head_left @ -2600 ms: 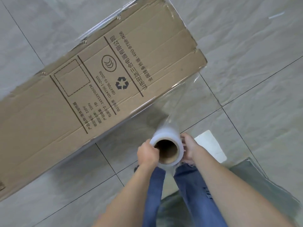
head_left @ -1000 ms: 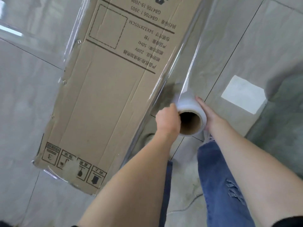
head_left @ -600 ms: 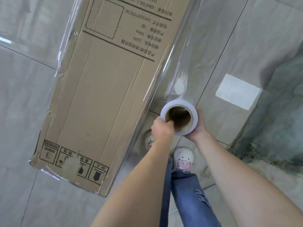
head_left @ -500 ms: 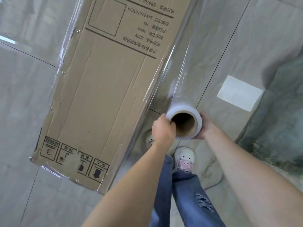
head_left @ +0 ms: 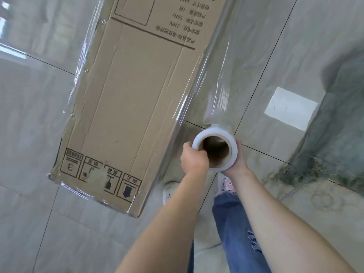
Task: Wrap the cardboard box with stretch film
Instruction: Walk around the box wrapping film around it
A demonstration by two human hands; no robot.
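A long brown cardboard box (head_left: 126, 99) with black print stands on the tiled floor, its near end at lower left. Clear film clings to its edges. A roll of stretch film (head_left: 215, 149) with a cardboard core is upright just right of the box. My left hand (head_left: 194, 159) grips the roll's left rim, fingers hooked into the core. My right hand (head_left: 237, 161) holds the roll's right side, mostly hidden behind it. A sheet of clear film (head_left: 216, 83) runs from the roll up along the box's right side.
Grey glossy floor tiles (head_left: 29, 119) surround the box. A white paper sheet (head_left: 290, 108) lies on the floor at right. A rough dark grey mat or slab (head_left: 334, 119) fills the right edge. My feet in white shoes (head_left: 169, 191) and jeans (head_left: 234, 233) are below the roll.
I have walked along the box toward its near end, so more of that end shows. The roll stays in both hands beside the box, with film trailing along its right side.
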